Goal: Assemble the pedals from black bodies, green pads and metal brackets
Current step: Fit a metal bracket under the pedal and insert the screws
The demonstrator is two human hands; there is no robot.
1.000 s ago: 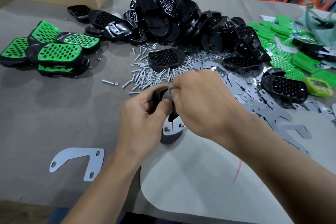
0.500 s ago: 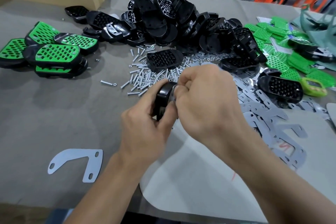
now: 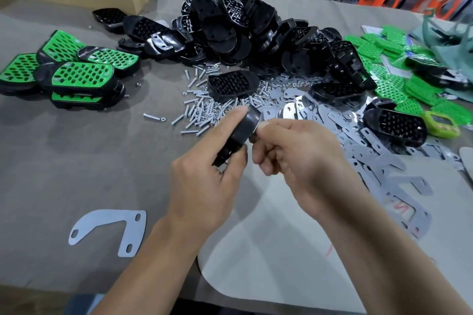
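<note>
The black body (image 3: 239, 133) in hand is held up off the table (image 3: 76, 161), just on the near side of the pile of screws (image 3: 202, 110). It stands on edge. Its long axis runs from the palm of the left hand (image 3: 204, 186) up and away toward the screws, leaning a little to the right. The left grip is closed round the lower half of the body, with the thumb lying along its upper edge.

The right hand (image 3: 297, 158) sits just right of the body. Its fingers are curled, and its thumb and forefinger meet at the body's far, upper end. I cannot tell whether that grip pinches the rim itself or some small part, because the fingertips cover the spot.

The coming move seems to turn on that upper end, which points away from the left palm and straight at the right fingertips. The right hand is therefore the nearer one for any fitting there, and the left only has to steady the body.

The loose metal brackets (image 3: 358, 140) lie right of the screws, on the right hand's side. One lone bracket (image 3: 112, 227) lies well to the near left of the screws. Finished pedals (image 3: 76, 77) with green tops lie left of the screws. The heap of bare bodies (image 3: 256, 28) lies beyond the screws, and the green pads (image 3: 389, 79) lie far to their right.
</note>
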